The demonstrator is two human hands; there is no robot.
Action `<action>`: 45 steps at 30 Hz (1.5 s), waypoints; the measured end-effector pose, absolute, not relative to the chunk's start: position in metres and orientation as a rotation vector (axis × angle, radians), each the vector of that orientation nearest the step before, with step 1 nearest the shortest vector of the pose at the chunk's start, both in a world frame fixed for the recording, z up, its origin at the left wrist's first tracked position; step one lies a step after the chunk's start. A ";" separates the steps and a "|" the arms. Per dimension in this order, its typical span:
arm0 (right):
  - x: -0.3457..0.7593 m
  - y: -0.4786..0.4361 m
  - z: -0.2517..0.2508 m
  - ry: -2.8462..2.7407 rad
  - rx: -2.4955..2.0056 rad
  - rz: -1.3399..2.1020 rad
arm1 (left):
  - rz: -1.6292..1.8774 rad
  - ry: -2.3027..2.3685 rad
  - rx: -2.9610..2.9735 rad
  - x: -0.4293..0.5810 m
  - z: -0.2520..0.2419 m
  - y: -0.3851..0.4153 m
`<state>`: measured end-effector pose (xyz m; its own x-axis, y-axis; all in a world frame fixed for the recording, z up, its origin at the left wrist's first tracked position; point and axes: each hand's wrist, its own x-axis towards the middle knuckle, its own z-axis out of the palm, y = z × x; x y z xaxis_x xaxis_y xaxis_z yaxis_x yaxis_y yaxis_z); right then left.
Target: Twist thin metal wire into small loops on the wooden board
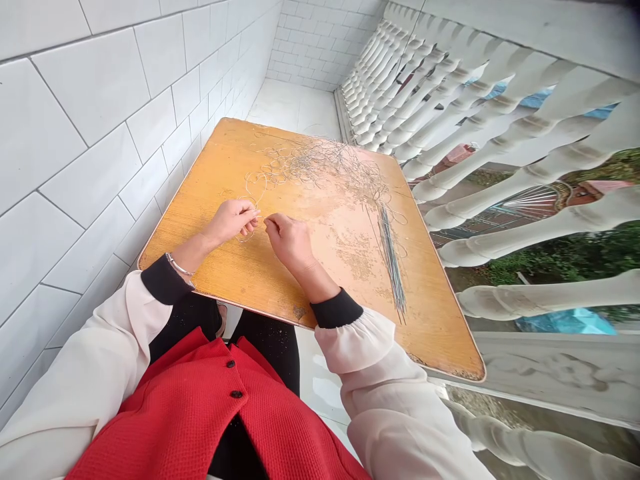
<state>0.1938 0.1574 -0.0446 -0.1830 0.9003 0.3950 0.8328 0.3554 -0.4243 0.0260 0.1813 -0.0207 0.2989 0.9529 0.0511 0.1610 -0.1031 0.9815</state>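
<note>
Over the near left part of the wooden table (320, 260), my two hands face each other with a small gap between their fingertips. My left hand (233, 220) is closed in a pinch on a thin looped wire (257, 183), whose curve rises above the fingers and also shows below them. My right hand (290, 243) is closed too, thumb against the curled fingers; whatever it pinches is too small to make out. Beyond them lies a loose tangle of bent wires (320, 160). To the right of my hands rests a bundle of straight grey wires (391, 263).
A white tiled wall (105, 160) runs close along the table's left side. On the right stands a white balustrade (500, 147), with plants and a gate outside. My legs are under the table's near edge.
</note>
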 end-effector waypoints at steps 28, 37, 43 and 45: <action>0.182 0.151 -0.024 -1.199 -1.185 1.174 | 1.252 1.005 1.313 0.033 -0.013 0.171; 0.175 0.149 -0.030 -1.246 -1.199 1.220 | 1.283 1.001 1.167 0.036 -0.009 0.171; 0.187 0.152 -0.028 -1.386 -1.266 0.828 | 1.157 1.064 1.298 0.032 -0.013 0.173; 0.188 0.151 -0.028 -1.425 -1.279 0.744 | 1.170 1.079 1.349 0.032 -0.015 0.175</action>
